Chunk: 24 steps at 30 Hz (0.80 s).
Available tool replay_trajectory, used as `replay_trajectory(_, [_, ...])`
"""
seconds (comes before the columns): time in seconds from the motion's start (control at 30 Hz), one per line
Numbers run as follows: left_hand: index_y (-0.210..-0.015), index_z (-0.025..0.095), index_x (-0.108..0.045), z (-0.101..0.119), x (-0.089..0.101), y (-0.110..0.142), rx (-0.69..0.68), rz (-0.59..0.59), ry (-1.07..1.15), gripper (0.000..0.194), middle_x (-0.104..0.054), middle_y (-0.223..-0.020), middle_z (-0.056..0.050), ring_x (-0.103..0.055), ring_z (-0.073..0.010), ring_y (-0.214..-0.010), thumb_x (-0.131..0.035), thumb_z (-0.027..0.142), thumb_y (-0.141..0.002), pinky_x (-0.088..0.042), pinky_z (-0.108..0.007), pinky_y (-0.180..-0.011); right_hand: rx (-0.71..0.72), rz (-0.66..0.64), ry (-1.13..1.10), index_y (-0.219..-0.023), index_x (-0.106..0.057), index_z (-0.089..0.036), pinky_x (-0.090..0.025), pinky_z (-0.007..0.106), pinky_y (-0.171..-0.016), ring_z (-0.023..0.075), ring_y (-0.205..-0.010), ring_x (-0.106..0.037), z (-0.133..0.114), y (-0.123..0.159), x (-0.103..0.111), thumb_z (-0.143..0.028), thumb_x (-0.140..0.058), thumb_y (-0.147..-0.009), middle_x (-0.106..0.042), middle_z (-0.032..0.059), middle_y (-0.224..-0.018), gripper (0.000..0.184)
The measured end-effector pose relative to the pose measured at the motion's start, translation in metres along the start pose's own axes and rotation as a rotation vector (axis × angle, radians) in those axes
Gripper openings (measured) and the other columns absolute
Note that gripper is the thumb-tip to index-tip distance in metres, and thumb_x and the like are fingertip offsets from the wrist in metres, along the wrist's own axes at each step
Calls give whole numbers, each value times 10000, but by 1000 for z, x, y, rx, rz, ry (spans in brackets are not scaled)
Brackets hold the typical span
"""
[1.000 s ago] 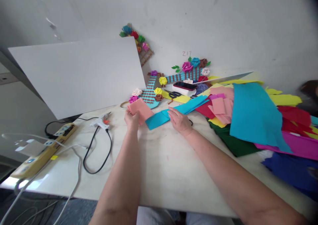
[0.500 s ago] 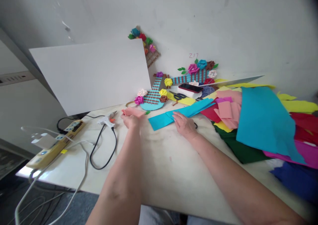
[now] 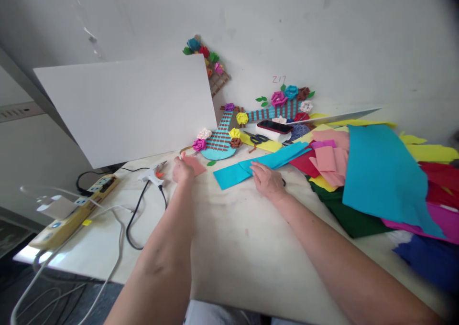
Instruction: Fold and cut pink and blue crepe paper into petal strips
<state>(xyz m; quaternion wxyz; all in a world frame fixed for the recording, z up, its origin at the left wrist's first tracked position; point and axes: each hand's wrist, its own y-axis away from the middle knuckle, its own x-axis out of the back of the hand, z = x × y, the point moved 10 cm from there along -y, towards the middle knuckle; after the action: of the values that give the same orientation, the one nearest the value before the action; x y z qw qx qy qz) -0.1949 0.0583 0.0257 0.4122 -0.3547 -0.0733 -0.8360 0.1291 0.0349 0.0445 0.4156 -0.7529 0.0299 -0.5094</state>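
Observation:
My left hand (image 3: 183, 170) is closed at the left end of a small pink piece of paper (image 3: 195, 164), its fingers partly hidden behind the hand. Farther right, my right hand (image 3: 266, 179) lies with fingers stretched out over a folded turquoise strip of paper (image 3: 229, 175), pressing it to the table. Left of my left hand lies a white glue gun (image 3: 152, 174) with an orange trigger. Behind the hands stands a turquoise paper guitar (image 3: 219, 143) with paper flowers. A small green leaf (image 3: 211, 163) lies before it.
Coloured paper sheets (image 3: 383, 172) are heaped at the right. Scissors (image 3: 258, 138) and a phone (image 3: 275, 126) lie at the back. A white board (image 3: 125, 110) leans on the wall. A power strip (image 3: 75, 215) and cables (image 3: 120, 239) occupy the left edge.
My left hand has shifted a little left, with the pink paper drawn slightly that way. My right hand stays on the turquoise strip. The view has turned slightly.

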Motion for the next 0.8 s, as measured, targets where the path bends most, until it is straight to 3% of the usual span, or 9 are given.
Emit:
replay_trajectory(0.1, [-1122, 202, -467, -2, -4, -3, 10, 1, 42, 461, -620, -982, -140, -570, -303, -931, -580, 142, -679, -399, -444, -786, -22, -19, 4, -1064, -626, -145, -453, 341, -901, 207, -1075, -546, 1, 0, -1, -184, -388, -859, -587, 97, -1203, 316])
replay_trajectory(0.2, [-1156, 173, -463, 3, 2, -1, -10, 73, -37, 490, -573, -1106, -175, -510, -322, -1034, -569, 121, -681, -384, -456, -816, -36, -35, 10, -1062, -626, -155, -454, 340, -888, 208, -1070, -546, 2, 0, -1, -183, -390, -859, -584, 92, -1207, 312])
replay_trajectory(0.37, [-1224, 161, -442, 49, 19, 24, -276, 264, -250, 493, -462, -1284, -163, -325, -316, -1235, -511, 127, -737, -279, -455, -961, -45, -53, 36, -1064, -626, -142, -444, 323, -864, 211, -1042, -552, 1, -1, -2, -187, -387, -861, -596, 90, -1186, 316])
replay_trajectory(0.43, [-1210, 170, -461, 68, 16, 36, -359, 248, -261, 434, -492, -1250, -161, -354, -305, -1215, -499, 202, -779, -288, -448, -952, -62, -71, 52, -1068, -623, -138, -437, 317, -845, 212, -1014, -556, 1, -2, -2, -185, -386, -860, -613, 94, -1145, 319])
replay_trajectory(0.5, [-1140, 169, -523, 84, -1, 47, -404, 120, -284, 361, -574, -1122, -152, -453, -299, -1121, -500, 248, -788, -334, -424, -901, -95, -94, 80, -1074, -620, -147, -431, 314, -815, 215, -982, -557, 2, -1, -2, -186, -389, -860, -628, 99, -1090, 317])
replay_trajectory(0.57, [-1086, 173, -564, 94, -28, 60, -423, -99, -267, 310, -628, -994, -126, -542, -258, -1000, -477, 286, -811, -378, -362, -840, -133, -111, 116, -1076, -618, -161, -424, 314, -781, 221, -956, -552, 5, -1, -1, -194, -393, -860, -634, 101, -1040, 314])
replay_trajectory(0.67, [-1075, 192, -579, 101, -65, 91, -467, -383, -272, 389, -639, -999, -111, -559, -253, -969, -515, 440, -781, -403, -326, -783, -192, -121, 171, -1076, -613, -176, -417, 313, -737, 226, -928, -540, 12, 0, 4, -202, -398, -857, -630, 102, -996, 309])
replay_trajectory(0.7, [-1077, 189, -578, 102, -72, 101, -491, -424, -303, 453, -627, -1042, -120, -537, -269, -1009, -553, 490, -740, -401, -331, -792, -216, -128, 190, -1069, -614, -179, -417, 312, -726, 227, -924, -537, 15, 0, 5, -205, -405, -853, -628, 104, -988, 302])
replay_trajectory(0.8, [-1080, 167, -568, 107, -76, 122, -592, -380, -408, 551, -567, -1156, -153, -448, -307, -1125, -631, 519, -660, -364, -360, -865, -310, -173, 250, -1003, -630, -185, -424, 316, -698, 240, -930, -526, 27, 3, 6, -228, -452, -829, -618, 117, -968, 253])
